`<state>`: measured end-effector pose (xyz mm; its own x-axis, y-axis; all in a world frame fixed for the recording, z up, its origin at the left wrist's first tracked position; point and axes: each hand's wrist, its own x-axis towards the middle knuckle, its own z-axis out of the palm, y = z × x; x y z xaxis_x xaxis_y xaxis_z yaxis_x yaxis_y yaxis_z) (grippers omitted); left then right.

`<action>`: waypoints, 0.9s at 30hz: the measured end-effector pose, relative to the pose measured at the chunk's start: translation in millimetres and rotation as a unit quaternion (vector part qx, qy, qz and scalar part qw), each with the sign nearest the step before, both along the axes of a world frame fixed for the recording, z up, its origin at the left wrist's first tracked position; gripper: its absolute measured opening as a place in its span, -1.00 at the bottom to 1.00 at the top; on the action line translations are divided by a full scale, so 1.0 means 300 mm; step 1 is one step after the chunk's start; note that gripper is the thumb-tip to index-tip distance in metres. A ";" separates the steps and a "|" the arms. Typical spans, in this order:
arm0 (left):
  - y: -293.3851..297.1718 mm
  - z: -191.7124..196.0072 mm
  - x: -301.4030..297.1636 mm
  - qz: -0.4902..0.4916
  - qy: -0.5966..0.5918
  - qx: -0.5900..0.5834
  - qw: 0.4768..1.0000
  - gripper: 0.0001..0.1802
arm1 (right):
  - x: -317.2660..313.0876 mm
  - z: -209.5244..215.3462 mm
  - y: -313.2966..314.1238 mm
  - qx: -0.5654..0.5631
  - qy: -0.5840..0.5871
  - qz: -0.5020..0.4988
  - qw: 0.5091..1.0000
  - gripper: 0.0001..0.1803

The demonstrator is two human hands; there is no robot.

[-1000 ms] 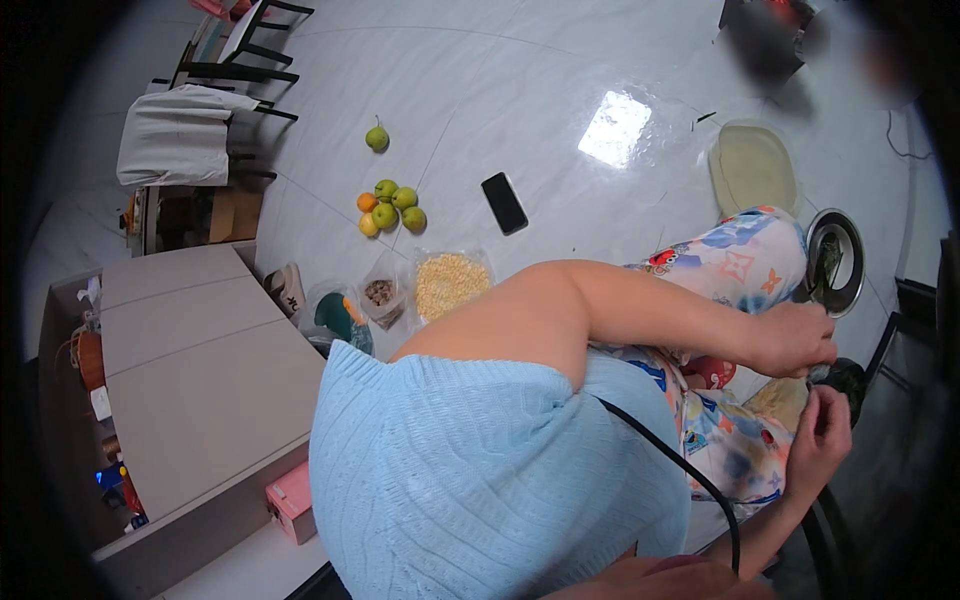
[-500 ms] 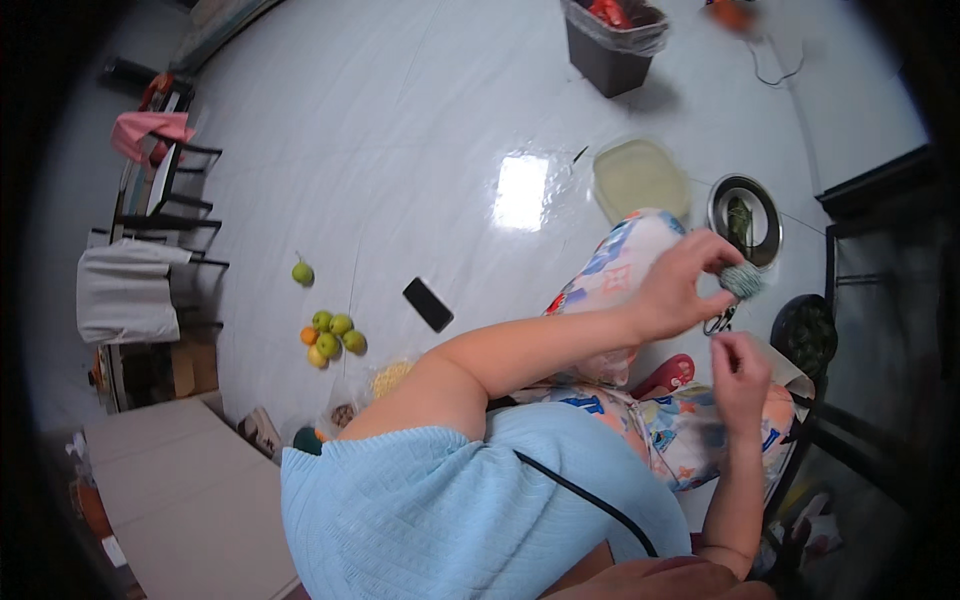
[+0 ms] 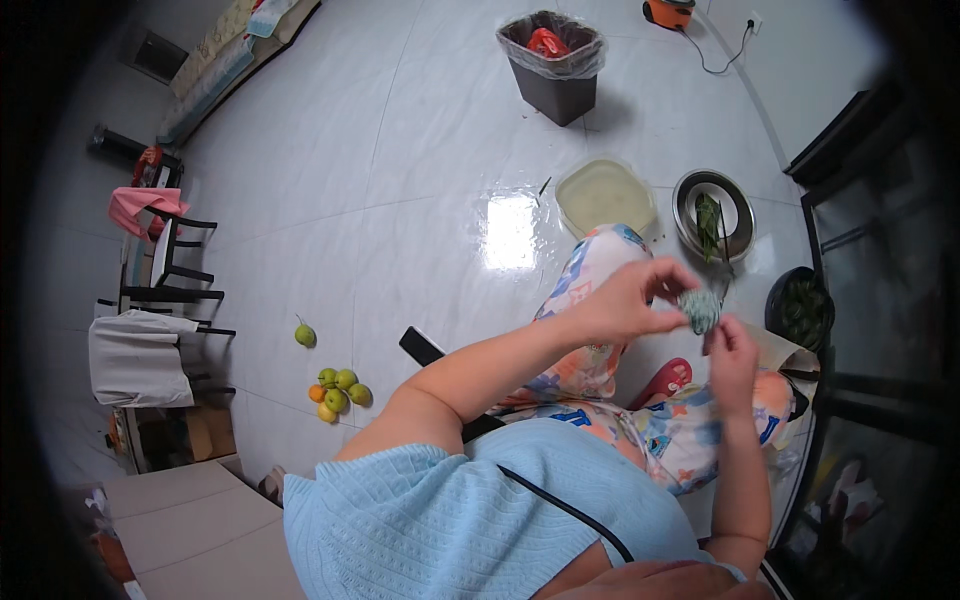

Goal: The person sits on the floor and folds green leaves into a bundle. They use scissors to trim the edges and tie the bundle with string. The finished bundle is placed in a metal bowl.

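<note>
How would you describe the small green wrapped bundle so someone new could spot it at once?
Start from the round metal bowl on the white tiled floor, then come down toward the person's raised hands. The small green leaf-wrapped bundle sits between the left hand and the right hand, above the floral-trousered knees. Unlike the leaves in the bowl, it is folded compact and held in the air.

Head cam, single fisheye view, looking steeply down.
Worn on person's head, faces down over blue-sweater shoulder at lower centre; hands [image 3: 690,320] close, centre-right of frame. White tile floor [image 3: 400,180] fills upper half, farther off. Edges bend twd dark rim. No 2nd view, so no shared area.
</note>
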<state>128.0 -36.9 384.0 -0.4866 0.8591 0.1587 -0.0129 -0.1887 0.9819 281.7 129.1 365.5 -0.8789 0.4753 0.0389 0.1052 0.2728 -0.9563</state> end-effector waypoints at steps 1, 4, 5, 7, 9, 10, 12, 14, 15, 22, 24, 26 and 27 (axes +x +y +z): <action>0.009 0.011 -0.010 0.043 0.042 -0.026 0.998 -0.63 | 0.013 -0.004 -0.039 0.071 -0.004 0.027 0.997 -0.91; 0.009 -0.025 -0.015 0.085 0.258 -0.098 0.958 -0.59 | 0.007 0.081 -0.108 0.263 0.049 0.084 0.960 -0.92; 0.000 -0.036 -0.011 0.053 0.331 -0.122 0.934 -0.59 | 0.013 0.100 -0.104 0.274 0.047 0.084 0.957 -0.91; -0.017 -0.044 0.003 -0.054 0.384 -0.137 0.911 -0.61 | 0.017 0.131 -0.068 0.310 0.049 0.077 0.946 -0.91; -0.034 -0.027 0.020 -0.181 0.074 -0.104 0.975 -0.63 | 0.013 0.118 -0.037 0.167 0.043 0.045 0.984 -0.93; -0.037 -0.010 0.021 -0.238 -0.086 -0.085 0.964 -0.65 | 0.021 0.111 -0.022 0.095 0.042 0.026 0.994 -0.94; -0.029 0.012 0.004 -0.151 -0.167 -0.057 0.973 -0.71 | 0.044 0.042 -0.040 0.018 0.039 -0.008 0.999 -0.92; -0.016 0.017 -0.001 -0.011 -0.256 0.021 0.966 -0.76 | 0.046 0.019 -0.092 0.028 0.017 0.010 0.999 -0.91; 0.010 0.031 0.007 0.051 -0.176 0.038 0.982 -0.75 | 0.050 -0.007 -0.102 0.127 0.039 0.064 0.989 -0.92; -0.042 0.022 0.016 -0.221 0.177 -0.210 0.936 -0.61 | 0.006 0.099 -0.052 0.281 0.099 0.133 0.945 -0.90; -0.058 0.023 0.000 -0.242 -0.021 -0.136 0.961 -0.64 | 0.023 0.059 -0.036 0.176 0.077 0.095 0.977 -0.89; -0.059 0.000 -0.006 -0.214 -0.179 0.000 0.960 -0.63 | 0.041 0.018 -0.036 0.082 0.067 0.015 0.994 -0.89; -0.062 0.005 -0.023 -0.145 -0.178 0.016 0.973 -0.59 | 0.042 0.000 -0.041 0.096 0.048 0.004 0.994 -0.90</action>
<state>121.0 -55.7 385.6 -0.2542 0.9657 0.0536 -0.4086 -0.1574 0.8991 294.3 116.6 365.4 -0.8709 0.4437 0.2113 0.0135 0.4513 -0.8923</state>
